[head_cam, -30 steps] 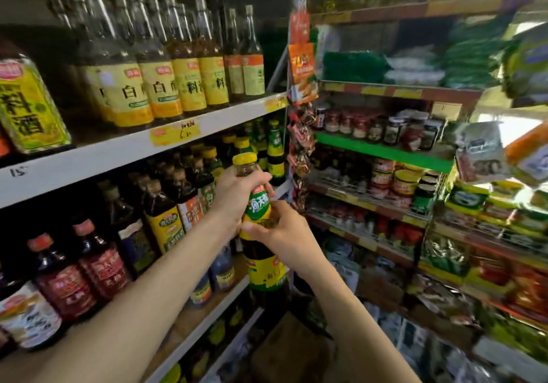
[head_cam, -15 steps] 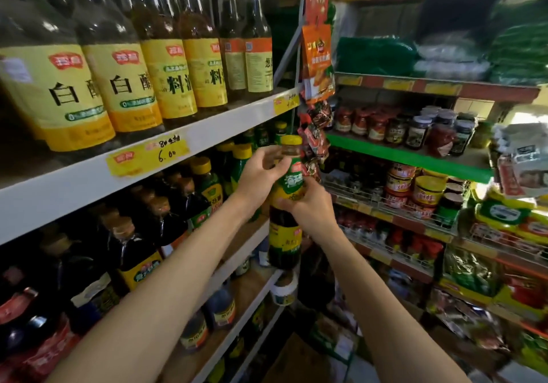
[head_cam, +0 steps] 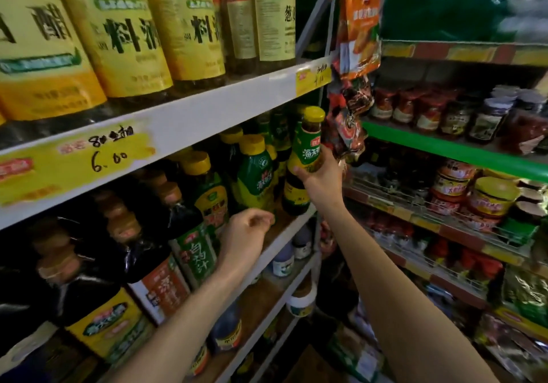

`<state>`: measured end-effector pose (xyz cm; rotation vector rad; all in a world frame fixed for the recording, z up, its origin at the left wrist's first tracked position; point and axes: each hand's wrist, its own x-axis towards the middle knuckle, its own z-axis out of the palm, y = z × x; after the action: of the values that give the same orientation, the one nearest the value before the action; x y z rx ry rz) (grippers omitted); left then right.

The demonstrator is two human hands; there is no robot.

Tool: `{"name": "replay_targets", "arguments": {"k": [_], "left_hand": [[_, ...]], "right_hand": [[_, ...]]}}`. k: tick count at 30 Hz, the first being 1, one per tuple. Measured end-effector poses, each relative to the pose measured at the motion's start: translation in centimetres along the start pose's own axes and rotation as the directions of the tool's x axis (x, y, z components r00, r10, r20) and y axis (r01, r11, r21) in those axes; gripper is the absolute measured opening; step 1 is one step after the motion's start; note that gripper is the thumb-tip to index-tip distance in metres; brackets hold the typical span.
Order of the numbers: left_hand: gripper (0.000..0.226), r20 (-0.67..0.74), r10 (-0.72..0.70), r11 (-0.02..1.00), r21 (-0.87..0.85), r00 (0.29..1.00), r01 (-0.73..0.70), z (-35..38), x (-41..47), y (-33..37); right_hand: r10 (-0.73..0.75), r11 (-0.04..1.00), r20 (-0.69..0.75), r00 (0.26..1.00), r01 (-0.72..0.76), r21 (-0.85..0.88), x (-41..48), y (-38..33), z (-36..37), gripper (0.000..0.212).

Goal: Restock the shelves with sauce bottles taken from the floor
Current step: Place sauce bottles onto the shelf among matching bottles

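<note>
A dark sauce bottle (head_cam: 299,193) with a yellow cap and green-yellow label stands at the right end of the middle shelf (head_cam: 292,224). My right hand (head_cam: 318,179) is wrapped around its neck and shoulder, holding it upright at the shelf's front edge. My left hand (head_cam: 244,236) hovers lower and to the left, fingers loosely curled, holding nothing, just in front of a row of green and yellow sauce bottles (head_cam: 256,175). Whether the held bottle's base rests on the shelf is hard to tell.
Big yellow-labelled bottles (head_cam: 124,32) fill the shelf above, over a white edge with a price tag (head_cam: 98,157). Dark soy bottles (head_cam: 98,299) crowd the middle shelf's left. Hanging snack packets (head_cam: 355,65) dangle beside the bottle. Jars (head_cam: 444,112) fill the racks on the right.
My left hand has let go of the bottle and dropped down to the left. My right hand has carried the bottle further in to the right end of the middle shelf.
</note>
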<state>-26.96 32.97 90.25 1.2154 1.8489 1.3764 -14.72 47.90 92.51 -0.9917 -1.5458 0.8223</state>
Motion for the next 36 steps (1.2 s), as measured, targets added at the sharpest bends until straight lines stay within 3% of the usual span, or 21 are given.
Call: {"name": "replay_targets", "arguments": {"k": [5, 10, 14, 16, 20, 23, 32, 36], "left_hand": [[0.032, -0.037, -0.008, 1.000, 0.028, 0.999, 0.009, 0.1, -1.3, -1.9], [0.029, -0.097, -0.001, 0.999, -0.045, 0.995, -0.003, -0.1, -4.1, -2.2], [0.029, -0.084, -0.034, 0.996, -0.090, 0.996, 0.027, 0.0, -5.5, -2.1], [0.027, -0.071, -0.053, 0.993, -0.108, 0.996, 0.045, -0.1, -5.6, -2.0], [0.026, -0.061, -0.073, 0.990, -0.128, 0.995, 0.064, -0.3, -5.6, -2.0], [0.027, -0.051, -0.076, 0.988, -0.139, 0.996, 0.068, -0.4, -5.5, -2.5], [0.033, -0.008, -0.094, 0.984, -0.152, 0.996, 0.092, -0.6, -4.9, -4.3], [0.030, 0.011, -0.110, 0.984, -0.139, 0.994, 0.111, -0.3, -4.4, -4.1]], "right_hand": [[-0.014, 1.000, 0.072, 0.997, 0.012, 0.020, 1.7, 1.9, 2.4, 0.058], [0.015, 1.000, 0.132, 0.991, -0.012, -0.018, 2.3, 3.6, 3.8, 0.065], [0.051, 0.999, 0.203, 0.978, -0.049, -0.014, 3.2, 3.4, 4.2, 0.058], [0.077, 0.995, 0.246, 0.966, -0.059, -0.078, 3.8, 2.9, 4.2, 0.060], [0.146, 0.920, 0.234, 0.961, -0.045, -0.390, 4.7, 2.2, 3.8, 0.063], [0.142, 0.895, 0.261, 0.955, -0.011, -0.446, 4.9, 1.7, 3.6, 0.063], [0.003, 0.851, 0.181, 0.984, 0.092, -0.517, 2.2, 1.3, 3.9, 0.073], [0.000, 0.906, 0.048, 0.999, 0.020, -0.424, -1.3, 1.6, 2.1, 0.055]]}}
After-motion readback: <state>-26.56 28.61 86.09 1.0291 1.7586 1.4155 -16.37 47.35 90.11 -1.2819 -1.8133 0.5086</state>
